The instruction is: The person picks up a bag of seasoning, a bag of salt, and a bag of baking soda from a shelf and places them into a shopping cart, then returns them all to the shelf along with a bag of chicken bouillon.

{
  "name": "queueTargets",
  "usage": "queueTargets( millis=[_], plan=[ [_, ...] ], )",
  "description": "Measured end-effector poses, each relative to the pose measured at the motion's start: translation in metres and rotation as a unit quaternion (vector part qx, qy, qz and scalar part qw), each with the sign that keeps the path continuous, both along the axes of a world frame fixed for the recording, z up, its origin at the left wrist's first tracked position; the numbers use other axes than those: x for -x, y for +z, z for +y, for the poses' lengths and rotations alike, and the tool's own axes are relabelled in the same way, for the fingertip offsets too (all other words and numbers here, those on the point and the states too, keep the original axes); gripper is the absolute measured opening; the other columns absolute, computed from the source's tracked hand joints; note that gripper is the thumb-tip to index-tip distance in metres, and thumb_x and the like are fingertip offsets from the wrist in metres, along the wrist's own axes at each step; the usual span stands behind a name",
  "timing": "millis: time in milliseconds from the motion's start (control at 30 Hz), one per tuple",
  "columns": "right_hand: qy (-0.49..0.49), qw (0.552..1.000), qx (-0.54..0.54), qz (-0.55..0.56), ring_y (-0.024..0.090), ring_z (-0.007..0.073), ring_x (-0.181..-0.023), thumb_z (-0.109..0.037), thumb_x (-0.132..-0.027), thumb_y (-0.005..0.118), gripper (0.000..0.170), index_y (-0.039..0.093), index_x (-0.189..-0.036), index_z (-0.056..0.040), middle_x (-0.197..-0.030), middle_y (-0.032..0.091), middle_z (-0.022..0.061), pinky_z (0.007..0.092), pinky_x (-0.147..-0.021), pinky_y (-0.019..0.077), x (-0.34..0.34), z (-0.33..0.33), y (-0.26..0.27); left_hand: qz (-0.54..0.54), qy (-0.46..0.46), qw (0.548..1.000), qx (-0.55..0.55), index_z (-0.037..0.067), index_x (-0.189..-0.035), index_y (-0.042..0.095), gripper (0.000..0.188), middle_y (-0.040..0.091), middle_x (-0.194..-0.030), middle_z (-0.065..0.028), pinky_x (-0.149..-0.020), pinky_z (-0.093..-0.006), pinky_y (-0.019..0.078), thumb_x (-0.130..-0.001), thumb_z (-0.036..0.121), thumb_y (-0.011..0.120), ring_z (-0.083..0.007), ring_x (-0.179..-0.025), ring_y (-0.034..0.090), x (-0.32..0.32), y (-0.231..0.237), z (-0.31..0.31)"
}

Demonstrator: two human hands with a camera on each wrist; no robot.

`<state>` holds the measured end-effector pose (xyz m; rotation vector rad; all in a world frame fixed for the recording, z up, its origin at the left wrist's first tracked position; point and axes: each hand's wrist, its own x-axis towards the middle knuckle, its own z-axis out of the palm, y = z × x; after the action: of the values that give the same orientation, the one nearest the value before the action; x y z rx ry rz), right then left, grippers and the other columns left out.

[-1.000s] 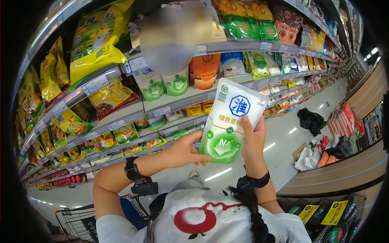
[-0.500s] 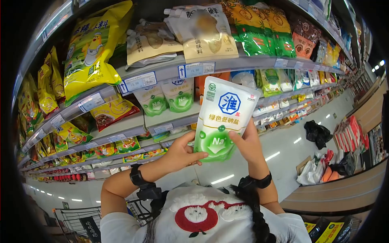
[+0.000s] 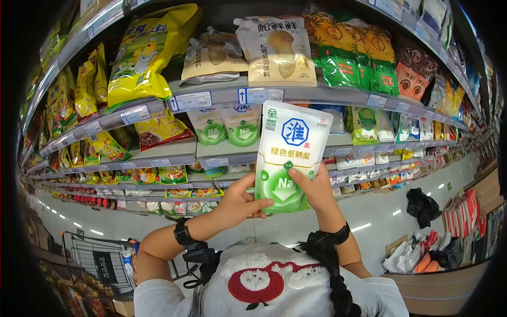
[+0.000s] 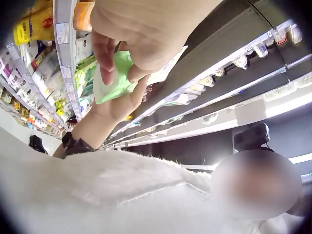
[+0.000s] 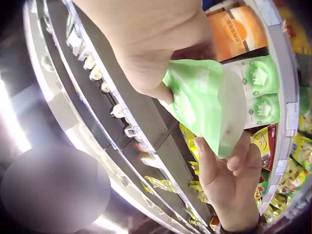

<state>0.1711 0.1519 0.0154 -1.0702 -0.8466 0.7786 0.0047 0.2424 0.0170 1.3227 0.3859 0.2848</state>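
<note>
A white and green pouch (image 3: 290,153) with a blue octagon mark is held upright, front toward the head camera. The left hand (image 3: 239,199) pinches its lower left edge, thumb on the front and fingers behind. The right hand (image 3: 315,186) grips the right side, its thumb lying across the green part. In the right wrist view the pouch's green bottom (image 5: 200,97) shows between the right hand (image 5: 161,53) and the left hand (image 5: 229,175). The left wrist view shows the pouch (image 4: 117,80) between both hands, its far side mostly hidden.
Two similar pouches (image 3: 244,126) stand on the shelf behind. Above them are beige bags (image 3: 280,50) and a large yellow bag (image 3: 150,53). A shopping cart (image 3: 97,259) is at lower left; a black plastic bag (image 3: 422,207) and a pile of bags lie at right.
The head view has shifted, so the shelves sit differently in it. The pouch has turned more upright and moved slightly left in view; the right thumb has moved lower on its front. Both hands keep hold.
</note>
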Motion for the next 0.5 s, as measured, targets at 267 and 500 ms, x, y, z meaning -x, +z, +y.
queueTargets(
  millis=[267,500],
  plan=[
    [0.121,0.989,0.013,-0.078,0.055,0.0139,-0.091,-0.011,-0.081,0.058,0.034,0.047,-0.111,0.0012,-0.103,0.057,0.0087,0.0278,-0.076,0.0457,-0.014,-0.006,0.005,-0.070,0.134,0.987,0.058,0.006,-0.116,0.041,0.042,0.051,-0.102,-0.0052,-0.046,-0.0167,0.0437,-0.078,0.004,0.060,-0.0054,-0.062,0.053,0.004,0.008,-0.019],
    [0.127,0.992,-0.027,-0.009,0.054,0.0147,-0.094,-0.008,-0.078,0.060,0.037,0.048,-0.111,0.0006,-0.105,0.056,0.0088,0.0284,-0.078,0.0452,-0.011,-0.009,0.001,-0.056,0.129,0.988,-0.066,0.002,-0.105,0.049,0.028,0.057,-0.093,-0.0078,-0.050,-0.0211,0.0451,-0.078,0.003,0.059,-0.0120,-0.069,0.059,0.011,0.021,-0.032]
  ],
)
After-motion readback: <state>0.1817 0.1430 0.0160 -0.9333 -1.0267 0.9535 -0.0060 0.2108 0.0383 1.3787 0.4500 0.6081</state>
